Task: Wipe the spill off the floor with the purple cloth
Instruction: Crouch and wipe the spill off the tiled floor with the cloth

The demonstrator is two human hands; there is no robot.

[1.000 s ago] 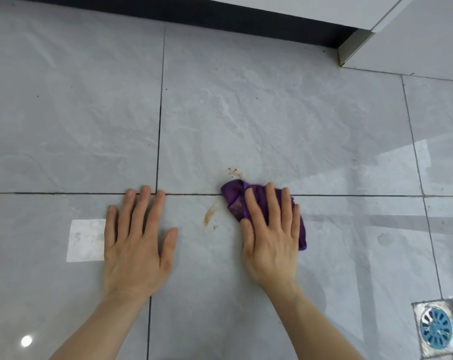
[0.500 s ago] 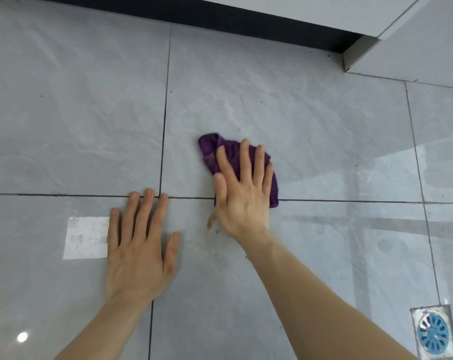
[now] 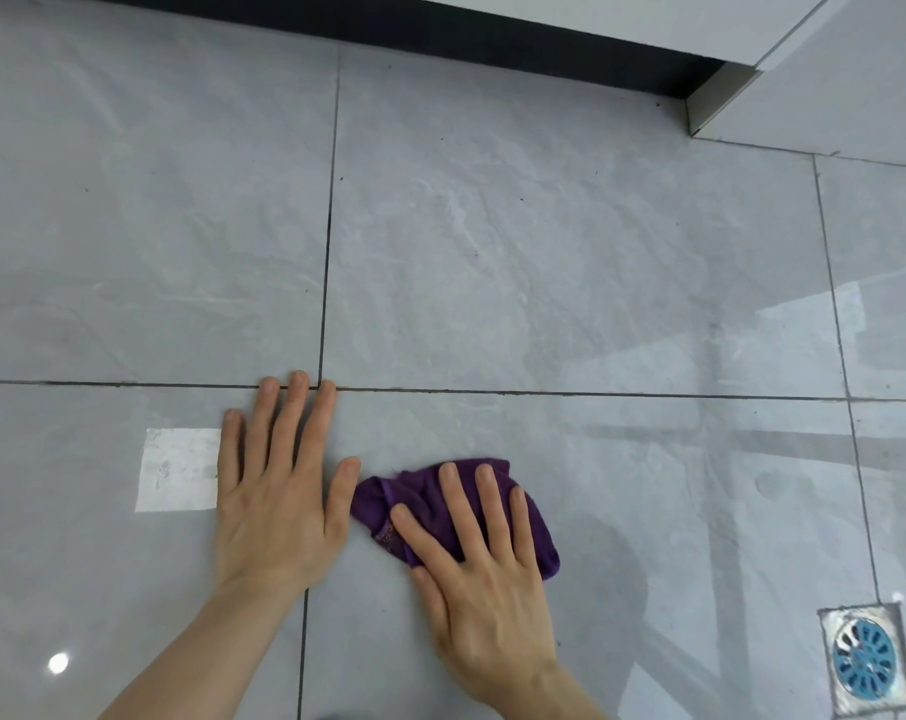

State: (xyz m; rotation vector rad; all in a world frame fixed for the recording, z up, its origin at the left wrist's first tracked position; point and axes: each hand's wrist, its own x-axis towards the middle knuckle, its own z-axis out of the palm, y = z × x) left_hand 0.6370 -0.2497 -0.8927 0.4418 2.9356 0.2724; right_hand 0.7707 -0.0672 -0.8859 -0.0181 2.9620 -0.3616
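Observation:
The purple cloth (image 3: 388,504) lies bunched on the grey tiled floor (image 3: 492,252), near the bottom middle. My right hand (image 3: 484,569) presses flat on top of it, fingers spread, covering most of it. My left hand (image 3: 279,491) rests flat on the tile just left of the cloth, its thumb almost touching the cloth's edge. No brown spill marks show on the tiles around the cloth; anything beneath the cloth is hidden.
A floor drain (image 3: 864,659) with a blue grate sits at the bottom right. A dark plinth (image 3: 440,28) under white cabinets runs along the top. A bright square reflection (image 3: 178,470) lies left of my left hand.
My right hand pushed the cloth away over the brown stains, then dragged it back toward me and leftward. The stains no longer show. My left hand stayed put.

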